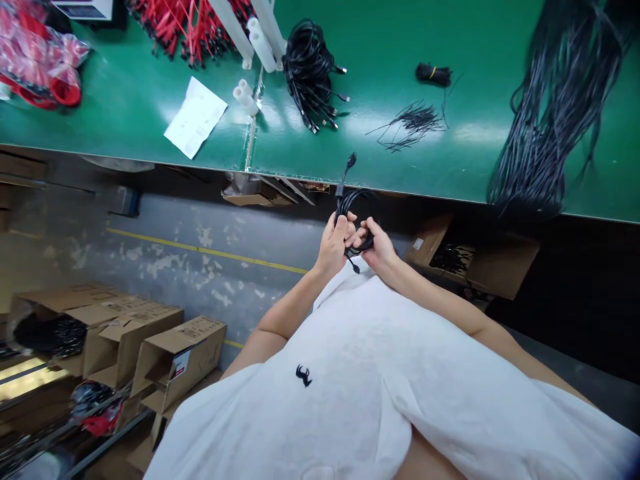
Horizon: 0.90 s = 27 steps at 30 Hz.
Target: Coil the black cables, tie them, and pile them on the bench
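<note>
Close to my body, just off the green table's front edge, my left hand (337, 241) grips one side of a coiled black cable (357, 197). Its fingers and thumb close round the strands. My right hand (374, 245) holds the other side of the same coil, fingers curled. One connector end sticks up above my left hand, and another end hangs below between both hands. Beyond them on the table (300, 157) lie a bundle of black cables (311, 73) with metal plugs, a loose pile of thin black ties (413, 125) and a banded black bundle (433, 74).
Long black cables (550, 127) cover the table's right part. Red cables (187, 27), a white paper (195, 118), white rollers (245, 98) and bagged red items (43, 57) are at the left. Cardboard boxes (180, 353) stand lower left; an open box (500, 267) sits below the table.
</note>
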{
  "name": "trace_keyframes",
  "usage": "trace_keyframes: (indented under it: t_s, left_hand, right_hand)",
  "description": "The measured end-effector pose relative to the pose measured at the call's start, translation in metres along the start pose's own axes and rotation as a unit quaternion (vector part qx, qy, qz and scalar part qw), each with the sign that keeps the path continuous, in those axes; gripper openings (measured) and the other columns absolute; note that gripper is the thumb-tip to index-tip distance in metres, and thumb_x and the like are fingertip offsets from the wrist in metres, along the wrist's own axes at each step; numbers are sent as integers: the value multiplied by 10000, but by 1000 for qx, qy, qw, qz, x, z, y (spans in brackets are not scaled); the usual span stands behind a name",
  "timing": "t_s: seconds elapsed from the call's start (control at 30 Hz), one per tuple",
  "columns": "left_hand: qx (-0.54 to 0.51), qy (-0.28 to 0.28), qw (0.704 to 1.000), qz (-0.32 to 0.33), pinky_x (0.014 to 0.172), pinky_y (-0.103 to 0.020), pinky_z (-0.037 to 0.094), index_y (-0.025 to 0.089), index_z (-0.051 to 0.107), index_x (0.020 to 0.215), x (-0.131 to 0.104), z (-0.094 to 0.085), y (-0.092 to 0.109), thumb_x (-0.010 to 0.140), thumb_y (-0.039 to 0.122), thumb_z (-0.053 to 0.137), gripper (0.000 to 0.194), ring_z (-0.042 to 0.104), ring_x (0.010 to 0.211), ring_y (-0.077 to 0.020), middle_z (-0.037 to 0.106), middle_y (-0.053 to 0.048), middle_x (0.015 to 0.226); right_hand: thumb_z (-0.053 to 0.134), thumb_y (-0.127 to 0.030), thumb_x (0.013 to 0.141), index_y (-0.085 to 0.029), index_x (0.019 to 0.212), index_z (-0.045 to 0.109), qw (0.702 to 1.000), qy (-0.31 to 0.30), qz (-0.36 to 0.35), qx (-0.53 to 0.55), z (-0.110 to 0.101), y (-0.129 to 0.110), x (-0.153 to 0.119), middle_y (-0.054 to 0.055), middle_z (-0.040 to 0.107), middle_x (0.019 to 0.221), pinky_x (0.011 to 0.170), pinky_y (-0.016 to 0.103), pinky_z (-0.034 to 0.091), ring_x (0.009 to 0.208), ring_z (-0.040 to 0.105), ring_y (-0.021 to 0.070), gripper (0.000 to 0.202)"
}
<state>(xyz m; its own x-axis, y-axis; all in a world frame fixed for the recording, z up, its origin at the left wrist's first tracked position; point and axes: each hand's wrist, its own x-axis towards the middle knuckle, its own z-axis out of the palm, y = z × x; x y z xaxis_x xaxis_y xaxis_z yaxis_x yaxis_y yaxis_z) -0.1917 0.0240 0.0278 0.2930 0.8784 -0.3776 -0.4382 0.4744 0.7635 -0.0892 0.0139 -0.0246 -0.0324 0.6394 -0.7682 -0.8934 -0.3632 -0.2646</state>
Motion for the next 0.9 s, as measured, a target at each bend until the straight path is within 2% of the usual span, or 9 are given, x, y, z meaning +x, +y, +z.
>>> trace_keyframes:
  t_s: [0.13, 0.23, 0.3, 0.4, 0.5, 0.63, 0.73, 0.8, 0.9]
  left_hand:
    - [7, -9, 999, -40, 410, -161, 298, 168, 580, 865, 3, -12, -3, 901, 505, 621, 342, 281, 397, -26, 342, 94, 530]
    - [12, -58, 996, -74, 382, -154, 247, 154, 576, 822, 4, -27, 2, 883, 586, 599, 437, 233, 377, -21, 312, 99, 498]
    - [17, -83, 992, -96, 376, -152, 232, 152, 568, 803, 4, -34, 8, 875, 618, 584, 472, 212, 372, -20, 294, 102, 490]
    - [22, -109, 988, -105, 400, -154, 283, 158, 558, 817, 4, -36, 19, 825, 611, 655, 463, 246, 388, -23, 318, 99, 510]
    - [33, -126, 986, -105, 404, -151, 288, 158, 553, 843, 5, -31, 27, 765, 596, 730, 478, 264, 398, -20, 349, 100, 528]
    - [68, -151, 974, -158, 383, -137, 239, 142, 556, 843, 13, -17, 28, 765, 550, 755, 461, 259, 395, -17, 369, 99, 506]
    - [57, -138, 970, -190, 380, -139, 241, 132, 567, 835, 22, -3, 28, 757, 546, 762, 464, 263, 390, -20, 391, 90, 492]
    - [22, -109, 964, -240, 368, -144, 233, 118, 587, 833, 31, 9, 31, 820, 573, 680, 465, 238, 377, -22, 371, 88, 488]
    - [-53, -61, 938, -337, 350, -152, 228, 96, 611, 836, 51, 27, 36, 970, 465, 486, 411, 228, 362, -32, 332, 81, 501]
  right_hand:
    - [615, -307, 927, -191, 739, 450, 996, 17, 74, -38, 1, 7, 5, -98, 372, 488, 454, 164, 395, 406, 354, 34, 276]
    - [772, -292, 792, -185, 737, 486, 988, -23, -64, -142, -5, -6, 12, -108, 342, 509, 429, 161, 353, 423, 298, 25, 310]
    - [815, -343, 734, -189, 754, 522, 955, -65, -168, -235, -10, -18, 15, -100, 353, 527, 424, 180, 359, 436, 300, 33, 332]
    - [732, -469, 796, -200, 786, 547, 893, -130, -223, -368, -10, -39, 13, -84, 359, 547, 443, 216, 401, 438, 314, 52, 326]
    - [644, -483, 855, -209, 947, 602, 770, -141, -348, -515, 1, -64, 6, -1, 548, 730, 652, 320, 544, 632, 545, 133, 292]
    - [582, -331, 911, -243, 1219, 594, 455, -191, -554, -671, 22, -94, -4, 93, 605, 1215, 1090, 489, 405, 1207, 539, 248, 321]
    - [418, -193, 987, -268, 1163, 614, 264, -268, -585, -718, 28, -108, -1, 25, 651, 1123, 1147, 465, 333, 1137, 562, 175, 275]
    - [374, -177, 1000, -244, 1103, 632, 215, -262, -593, -730, 27, -116, 7, 29, 664, 998, 1060, 423, 403, 981, 579, 169, 285]
    - [376, -247, 1007, -195, 1022, 653, 242, -251, -555, -755, 24, -128, 26, 89, 642, 892, 864, 410, 453, 864, 553, 214, 282]
